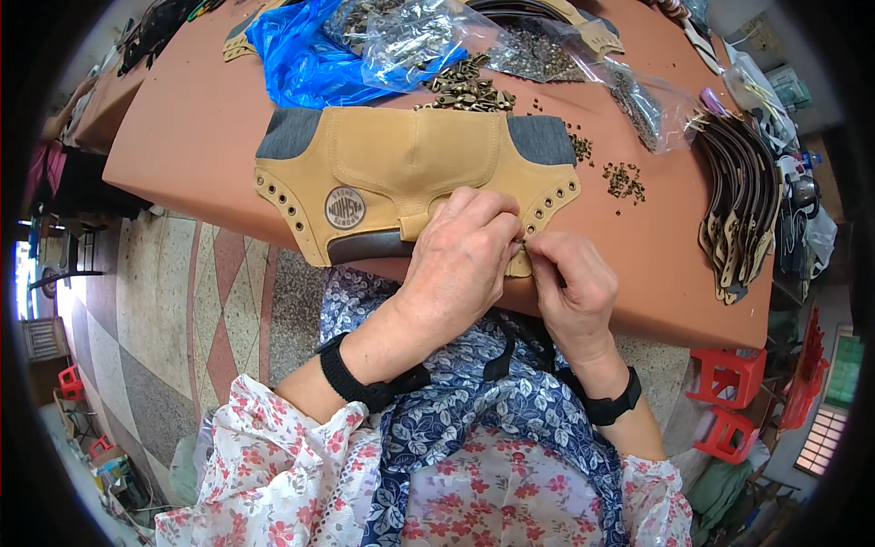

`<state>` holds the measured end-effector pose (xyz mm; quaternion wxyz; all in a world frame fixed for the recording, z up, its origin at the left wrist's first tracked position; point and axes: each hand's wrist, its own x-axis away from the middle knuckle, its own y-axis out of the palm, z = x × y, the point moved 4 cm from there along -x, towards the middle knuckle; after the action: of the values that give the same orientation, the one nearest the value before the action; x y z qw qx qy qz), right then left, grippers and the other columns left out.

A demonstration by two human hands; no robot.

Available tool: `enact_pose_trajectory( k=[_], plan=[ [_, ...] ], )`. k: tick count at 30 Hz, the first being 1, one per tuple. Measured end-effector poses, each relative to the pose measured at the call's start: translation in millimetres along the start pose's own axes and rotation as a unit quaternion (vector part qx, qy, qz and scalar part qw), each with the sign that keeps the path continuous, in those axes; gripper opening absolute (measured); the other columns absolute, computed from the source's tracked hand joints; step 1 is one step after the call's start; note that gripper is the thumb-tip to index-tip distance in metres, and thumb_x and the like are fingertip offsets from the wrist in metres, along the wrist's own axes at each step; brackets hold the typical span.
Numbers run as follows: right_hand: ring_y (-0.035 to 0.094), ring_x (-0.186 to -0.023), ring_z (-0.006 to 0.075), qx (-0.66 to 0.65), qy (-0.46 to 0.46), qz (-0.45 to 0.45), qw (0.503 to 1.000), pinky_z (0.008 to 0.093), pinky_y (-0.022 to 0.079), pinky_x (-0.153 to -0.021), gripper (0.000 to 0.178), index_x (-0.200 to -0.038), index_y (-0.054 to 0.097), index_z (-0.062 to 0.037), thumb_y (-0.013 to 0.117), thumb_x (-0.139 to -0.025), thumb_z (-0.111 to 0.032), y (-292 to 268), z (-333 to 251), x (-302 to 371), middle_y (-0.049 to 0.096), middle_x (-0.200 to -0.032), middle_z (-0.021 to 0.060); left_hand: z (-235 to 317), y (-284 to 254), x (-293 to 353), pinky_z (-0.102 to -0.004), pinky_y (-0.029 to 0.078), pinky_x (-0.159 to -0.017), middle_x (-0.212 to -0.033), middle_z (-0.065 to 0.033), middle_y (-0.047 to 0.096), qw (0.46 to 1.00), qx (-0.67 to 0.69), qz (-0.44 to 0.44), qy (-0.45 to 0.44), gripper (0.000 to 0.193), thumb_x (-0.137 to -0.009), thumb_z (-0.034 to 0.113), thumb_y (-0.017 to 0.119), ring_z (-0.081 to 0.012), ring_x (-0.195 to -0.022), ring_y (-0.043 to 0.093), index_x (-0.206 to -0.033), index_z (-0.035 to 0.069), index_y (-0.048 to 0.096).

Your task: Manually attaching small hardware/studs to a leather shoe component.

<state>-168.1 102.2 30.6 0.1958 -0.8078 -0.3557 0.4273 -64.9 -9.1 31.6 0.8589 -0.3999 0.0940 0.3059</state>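
A tan leather shoe upper [374,150] lies flat at the table's near edge. It has grey fabric corners, a round badge, a dark brown padded collar and a row of metal eyelets on each side. My left hand [465,246] is closed on the upper's near edge, its fingers bent over the leather beside the right eyelet row. Against the near end of that row, my right hand [574,278] is pinched, thumb and forefinger together. Any small part between those fingertips is too small and covered to make out.
Beyond the upper lie loose bronze-coloured metal hooks [469,91] and small eyelets [625,182]. A blue plastic bag [292,59] and clear bags of metal parts [538,55] sit farther back. Stacked dark-brown-edged uppers [738,201] lie at the right. Red stools [729,378] stand on the floor.
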Motion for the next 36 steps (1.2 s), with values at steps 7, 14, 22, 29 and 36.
enact_pose_trajectory(
  k=[7,14,22,29,36],
  plan=[
    [0.069,-0.078,0.0277,-0.015,0.022,-0.012,1.0,0.0361,0.055,-0.07,0.016,-0.091,0.067,-0.003,0.072,-0.079,0.007,-1,2,0,0.07,-0.086,0.0108,-2,3,1,-0.041,0.047,-0.088,-0.103,-0.0102,0.062,1.0,0.012,0.024,0.013,0.006,-0.083,0.002,0.065,-0.0309,-0.098,0.057,-0.089,0.001,0.067],
    [0.07,-0.079,0.0274,0.015,-0.032,-0.01,0.999,0.0359,0.055,-0.07,0.018,-0.093,0.068,-0.0024,0.072,-0.079,0.008,-2,-1,2,0.07,-0.087,0.0111,0,0,1,-0.0405,0.05,-0.088,-0.108,-0.0128,0.066,1.0,-0.003,0.01,0.002,0.013,-0.081,-0.001,0.072,-0.0333,-0.102,0.061,-0.094,-0.001,0.069],
    [0.07,-0.083,0.0254,0.125,-0.156,-0.017,0.98,0.035,0.054,-0.068,0.017,-0.097,0.069,-0.0009,0.069,-0.079,-0.001,1,-8,8,0.071,-0.093,0.0116,0,-1,0,-0.0406,0.05,-0.087,-0.107,-0.0129,0.066,1.0,0.002,0.01,0.004,0.014,-0.08,-0.001,0.072,-0.0332,-0.101,0.061,-0.094,-0.001,0.069],
    [0.069,-0.09,0.0214,0.213,-0.23,-0.066,0.947,0.0303,0.049,-0.065,0.02,-0.099,0.07,-0.003,0.064,-0.083,-0.014,0,-11,12,0.072,-0.102,0.0108,-1,-1,1,-0.04,0.05,-0.087,-0.107,-0.0136,0.066,1.0,0.011,0.017,0.003,0.013,-0.081,-0.001,0.071,-0.0334,-0.101,0.061,-0.094,-0.001,0.069],
    [0.068,-0.09,0.0218,0.267,-0.265,-0.115,0.92,0.0313,0.046,-0.07,0.014,-0.093,0.067,-0.0052,0.063,-0.084,-0.016,-1,-24,3,0.071,-0.101,0.0128,-1,-2,2,-0.0401,0.05,-0.088,-0.107,-0.0136,0.066,1.0,0.025,0.017,-0.001,0.014,-0.082,-0.001,0.07,-0.0335,-0.102,0.061,-0.095,-0.001,0.069]
  ],
)
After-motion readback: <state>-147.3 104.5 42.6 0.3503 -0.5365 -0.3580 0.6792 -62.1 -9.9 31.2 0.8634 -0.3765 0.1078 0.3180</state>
